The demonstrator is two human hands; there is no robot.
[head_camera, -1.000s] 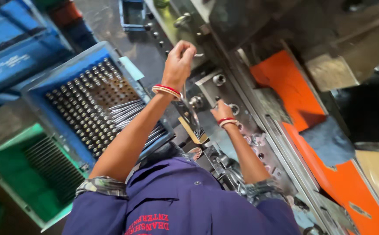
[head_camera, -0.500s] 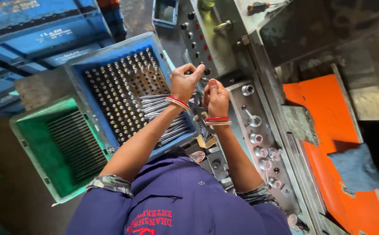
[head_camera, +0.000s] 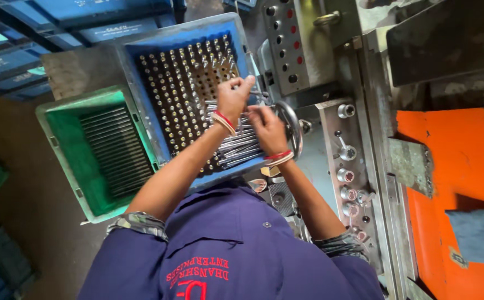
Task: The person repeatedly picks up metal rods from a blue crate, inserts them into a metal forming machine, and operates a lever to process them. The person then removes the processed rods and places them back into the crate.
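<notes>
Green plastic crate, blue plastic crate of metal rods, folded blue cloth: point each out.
Green plastic crate (head_camera: 58, 119): head view, left wall.
Blue plastic crate of metal rods (head_camera: 132, 78): head view, left wall.
Folded blue cloth (head_camera: 478, 233): head view, middle.

The left hand (head_camera: 232, 99) and right hand (head_camera: 268, 129) cover part of the loose metal rods (head_camera: 236, 147), and their fingertips are too blurry to tell what they pinch.

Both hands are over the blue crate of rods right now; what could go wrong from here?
1. The loose metal rods lie piled at the edge of the blue crate; a nudge might roll them off.
2. The right hand works close to the machine's handwheel and could knock it.
3. The left hand could snag the upright pins.
</notes>
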